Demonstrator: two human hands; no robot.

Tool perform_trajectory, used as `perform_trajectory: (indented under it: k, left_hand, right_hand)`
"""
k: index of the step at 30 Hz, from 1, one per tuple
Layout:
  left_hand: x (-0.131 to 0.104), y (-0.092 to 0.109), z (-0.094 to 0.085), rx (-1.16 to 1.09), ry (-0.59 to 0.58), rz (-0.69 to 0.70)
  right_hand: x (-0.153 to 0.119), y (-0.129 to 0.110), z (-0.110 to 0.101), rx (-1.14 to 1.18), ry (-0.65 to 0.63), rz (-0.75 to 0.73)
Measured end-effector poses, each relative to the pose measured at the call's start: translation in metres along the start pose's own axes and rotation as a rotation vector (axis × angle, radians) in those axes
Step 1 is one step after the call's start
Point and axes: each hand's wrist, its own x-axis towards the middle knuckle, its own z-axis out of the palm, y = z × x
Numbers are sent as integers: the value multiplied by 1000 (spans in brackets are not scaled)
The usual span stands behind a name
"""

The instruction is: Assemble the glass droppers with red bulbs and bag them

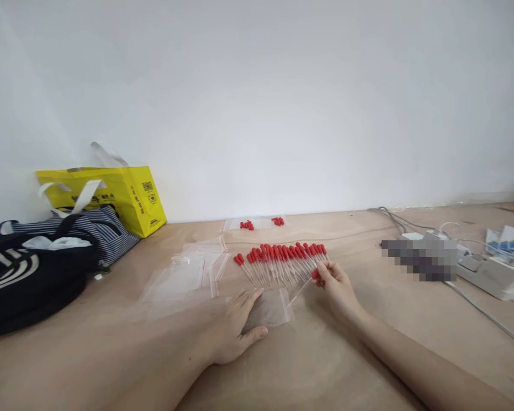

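My right hand (337,285) pinches a dropper (300,291) by its red rubber bulb; the thin clear tube slants down to the left. Its tip is at the mouth of a clear zip bag (272,309) lying flat on the table. My left hand (235,328) rests on that bag's left part with the fingers and thumb spread apart. Just behind the bag lies a row of droppers (282,260), red bulbs pointing away from me. More clear zip bags (184,274) are spread in an overlapping pile to the left of the row.
Against the wall lies another clear bag (263,222) with small red bulbs on it or in it. A yellow bag (141,200), a striped bag (107,228) and a black bag (38,285) stand at the left. Power strips (492,277) and cables lie at the right.
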Motion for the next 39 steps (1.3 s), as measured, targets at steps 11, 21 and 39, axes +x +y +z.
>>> perform_trajectory:
  k: [11,21,39]
  left_hand:
    - [5,0,10,-43,14,44]
    - [-14,-16,-15,-99,-80,114]
    - [-19,-19,-12,40,-31,111]
  right_hand:
    - [-29,5,19,4,-506,165]
    - [-25,12,16,-213,-660,85]
    - [-9,4,13,-588,-632,-22]
